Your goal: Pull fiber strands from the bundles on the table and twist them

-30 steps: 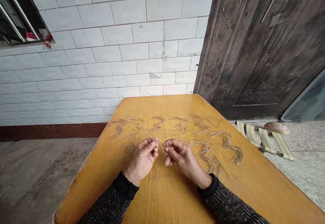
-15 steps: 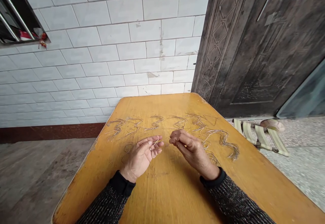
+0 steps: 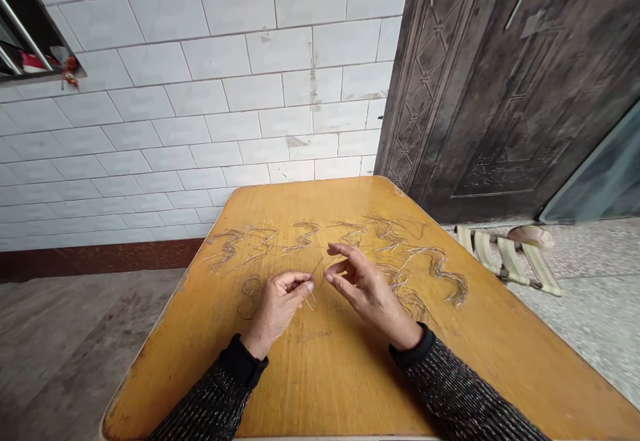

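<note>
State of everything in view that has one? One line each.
Left hand: pinching thin wire
Right hand: fingers partly spread, grip unclear
Thin wire: bent, looped below the fingers
Wire bundles: wavy, lying on wooden table
Looped wire: curled, lying on table
Carved door: appears shut

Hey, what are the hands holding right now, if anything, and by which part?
The left hand pinches a thin strand partway along, between thumb and fingers, a loop hanging below. Whether the right hand grips it too cannot be told.
</note>
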A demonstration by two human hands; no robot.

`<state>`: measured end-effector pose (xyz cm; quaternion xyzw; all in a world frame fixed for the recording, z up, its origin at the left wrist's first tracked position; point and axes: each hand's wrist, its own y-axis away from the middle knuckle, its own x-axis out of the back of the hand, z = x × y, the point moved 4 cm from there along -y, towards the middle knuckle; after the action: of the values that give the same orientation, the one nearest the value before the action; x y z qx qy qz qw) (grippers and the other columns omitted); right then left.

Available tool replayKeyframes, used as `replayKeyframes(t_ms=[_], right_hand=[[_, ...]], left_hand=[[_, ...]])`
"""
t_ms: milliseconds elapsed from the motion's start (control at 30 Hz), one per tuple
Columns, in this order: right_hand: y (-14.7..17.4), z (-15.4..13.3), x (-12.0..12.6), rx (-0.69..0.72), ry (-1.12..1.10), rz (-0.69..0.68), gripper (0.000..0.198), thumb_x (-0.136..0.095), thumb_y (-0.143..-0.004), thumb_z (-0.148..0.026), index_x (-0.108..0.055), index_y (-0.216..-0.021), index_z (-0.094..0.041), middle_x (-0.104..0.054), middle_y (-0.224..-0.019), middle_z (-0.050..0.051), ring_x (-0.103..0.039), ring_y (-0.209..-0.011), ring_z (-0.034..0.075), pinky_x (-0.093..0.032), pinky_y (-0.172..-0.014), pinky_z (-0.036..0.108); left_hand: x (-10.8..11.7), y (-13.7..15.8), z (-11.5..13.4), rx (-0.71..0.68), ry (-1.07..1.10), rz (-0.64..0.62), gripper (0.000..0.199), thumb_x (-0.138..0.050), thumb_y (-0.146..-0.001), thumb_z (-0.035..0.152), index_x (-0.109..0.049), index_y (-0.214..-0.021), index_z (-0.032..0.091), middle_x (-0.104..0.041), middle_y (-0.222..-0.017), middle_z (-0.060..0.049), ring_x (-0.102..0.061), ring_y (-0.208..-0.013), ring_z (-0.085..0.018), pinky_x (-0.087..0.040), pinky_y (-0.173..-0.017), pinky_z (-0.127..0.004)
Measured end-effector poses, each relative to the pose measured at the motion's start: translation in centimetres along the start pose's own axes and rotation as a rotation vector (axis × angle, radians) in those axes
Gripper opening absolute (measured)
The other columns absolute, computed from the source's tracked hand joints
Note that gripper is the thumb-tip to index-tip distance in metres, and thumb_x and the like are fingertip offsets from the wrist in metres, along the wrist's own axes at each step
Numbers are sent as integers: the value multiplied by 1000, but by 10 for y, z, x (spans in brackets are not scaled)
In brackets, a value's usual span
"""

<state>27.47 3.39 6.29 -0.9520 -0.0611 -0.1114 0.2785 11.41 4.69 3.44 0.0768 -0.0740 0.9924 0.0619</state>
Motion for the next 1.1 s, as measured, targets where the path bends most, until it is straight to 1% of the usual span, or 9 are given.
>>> replayKeyframes(t_ms=[67, 133, 267, 500, 633, 733, 833, 933, 1100], right_hand=[[0, 10, -3, -124, -61, -16, 34, -51, -82, -30, -48, -112, -16, -57, -91, 8, -57, -62, 11, -49, -54, 25], [1, 12, -6, -163, -79, -89, 28, -49, -83, -31, -53, -105, -14, -59, -81, 6, -56, -62, 11, -47, -53, 24], [4, 2, -8, -47, 78, -142, 26, -54, -81, -31, -56, -102, -16, -61, -91, 8, -57, -69, 13, -46, -58, 24], [7, 0, -10, -34, 384, -17, 27, -43, -82, -20, -58, -102, -11, -55, -59, 1, -50, -51, 11, -38, -49, 23], [7, 1, -10, 6, 324, -103, 33, -37, -85, -18, -56, -110, -9, -48, -57, -1, -45, -46, 8, -38, -48, 21], [7, 0, -9, 45, 213, -215, 34, -37, -88, -22, -53, -116, -11, -50, -64, 0, -45, -46, 7, -40, -49, 21], [8, 0, -8, 57, 139, -257, 34, -37, -91, -24, -52, -120, -15, -52, -62, -1, -50, -51, 8, -43, -54, 22], [8, -1, -9, 105, 121, -237, 32, -38, -91, -23, -52, -120, -18, -53, -61, -1, -52, -57, 10, -45, -59, 25], [8, -1, -8, 262, 235, -148, 33, -38, -91, -17, -52, -120, -21, -53, -70, 1, -52, -61, 10, -45, -60, 26]], left_hand=[[0, 0, -1, -16, -11, 1, 20, -64, -69, 32, -70, -82, 18, -64, -70, -3, -49, -55, -12, -38, -49, -22], [-1, 0, -2, -30, -38, -12, 19, -63, -71, 32, -70, -82, 18, -63, -70, -3, -49, -55, -12, -38, -50, -23], [-2, 0, -3, -119, -128, -10, 15, -61, -73, 30, -69, -76, 18, -63, -71, -3, -52, -60, -13, -39, -56, -24], [-5, 1, -1, -249, -208, -17, 14, -58, -76, 26, -69, -80, 19, -64, -79, -5, -56, -73, -16, -41, -67, -26], [-2, 0, -5, -43, -11, -74, 16, -60, -74, 29, -68, -78, 16, -58, -66, -2, -48, -58, -11, -35, -55, -23], [-6, 2, -10, 212, 309, -227, 21, -69, -66, 31, -66, -74, 12, -52, -61, 0, -41, -51, -6, -27, -47, -19], [-11, 6, -11, 383, 527, -386, 25, -75, -59, 28, -66, -73, 9, -53, -63, -1, -43, -53, -4, -23, -45, -17], [-14, 8, -13, 467, 607, -438, 24, -77, -57, 23, -67, -73, 9, -53, -63, -1, -43, -52, -3, -20, -43, -15], [-13, 8, -13, 490, 699, -401, 27, -79, -55, 21, -67, -76, 9, -50, -64, 0, -41, -52, -1, -17, -42, -14]])
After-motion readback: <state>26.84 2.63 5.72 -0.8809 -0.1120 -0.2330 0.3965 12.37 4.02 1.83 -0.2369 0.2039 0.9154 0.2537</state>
